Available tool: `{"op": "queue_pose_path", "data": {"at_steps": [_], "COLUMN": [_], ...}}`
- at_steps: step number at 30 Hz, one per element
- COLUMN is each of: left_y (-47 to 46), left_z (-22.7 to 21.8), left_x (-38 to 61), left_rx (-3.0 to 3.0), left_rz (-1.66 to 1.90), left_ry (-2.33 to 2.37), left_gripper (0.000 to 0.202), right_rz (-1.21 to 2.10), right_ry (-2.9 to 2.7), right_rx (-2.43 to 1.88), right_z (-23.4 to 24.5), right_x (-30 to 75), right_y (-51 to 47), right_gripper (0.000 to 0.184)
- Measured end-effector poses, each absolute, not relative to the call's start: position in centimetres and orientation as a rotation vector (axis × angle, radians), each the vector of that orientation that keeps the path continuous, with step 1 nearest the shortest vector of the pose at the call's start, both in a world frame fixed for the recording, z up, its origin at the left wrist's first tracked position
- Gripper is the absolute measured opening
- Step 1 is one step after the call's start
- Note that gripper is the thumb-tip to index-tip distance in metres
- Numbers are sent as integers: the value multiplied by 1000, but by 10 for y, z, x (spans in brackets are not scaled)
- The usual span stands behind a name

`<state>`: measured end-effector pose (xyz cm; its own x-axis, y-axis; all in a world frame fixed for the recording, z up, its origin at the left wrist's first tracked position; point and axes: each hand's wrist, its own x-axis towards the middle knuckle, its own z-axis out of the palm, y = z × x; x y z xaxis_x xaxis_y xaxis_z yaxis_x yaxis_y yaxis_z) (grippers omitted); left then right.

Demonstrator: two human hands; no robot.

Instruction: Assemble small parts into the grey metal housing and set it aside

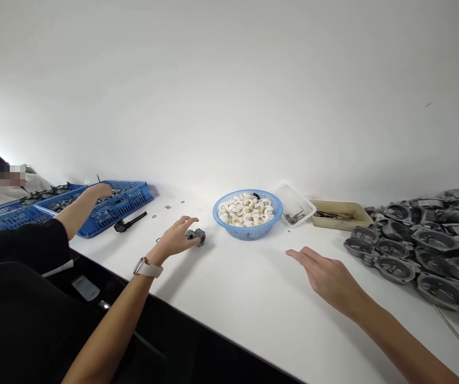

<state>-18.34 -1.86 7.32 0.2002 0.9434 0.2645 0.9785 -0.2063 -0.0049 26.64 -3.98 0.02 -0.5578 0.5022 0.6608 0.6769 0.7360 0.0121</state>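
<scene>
My left hand (176, 238), with a watch on a pale strap (149, 268), reaches over the table with fingers and thumb apart. Right beside its thumb and fingertips is a small grey metal part (196, 237) with round openings. Whether the fingers touch it, I cannot tell. To the right, my right hand (327, 274) hovers above the white table (245, 298), its fingers stretched out and holding nothing. Between and beyond my hands stands a round blue basket (248, 232) filled with white curved pieces (247, 209).
Many grey metal housings (397, 266) crowd the right side. Behind them sit a beige tray (341, 224) and a clear plastic tray (293, 200) with thin metal pieces. At left, a co-worker's hand (100, 191) is in a blue crate (105, 218); a black wristwatch (130, 222) lies nearby.
</scene>
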Motion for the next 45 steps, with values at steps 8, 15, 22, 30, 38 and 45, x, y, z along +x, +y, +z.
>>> {"op": "queue_pose_path", "data": {"at_steps": [8, 15, 22, 30, 38, 45], "left_y": [-12, 5, 6, 3, 3, 4], "left_z": [53, 50, 57, 72, 101, 124], "left_x": [-207, -194, -198, -190, -165, -139], "left_rx": [-2426, -2384, -2358, -2354, -2403, -2471], "left_rz": [48, 140, 248, 325, 422, 478], "left_ry": [-1874, -1748, -1709, -1675, -1692, -1835], "left_gripper": [79, 69, 64, 56, 32, 23], "right_rz": [-288, -258, -246, -217, -208, -207], "right_ry": [-2294, -2314, -2328, -2361, -2377, -2375], "right_rx": [-875, -870, -848, -867, -872, -887], "right_z": [7, 4, 7, 11, 12, 14], "right_x": [262, 263, 261, 261, 263, 264], "right_y": [-47, -47, -51, -53, -54, -55], "right_gripper": [32, 31, 31, 31, 30, 30]}}
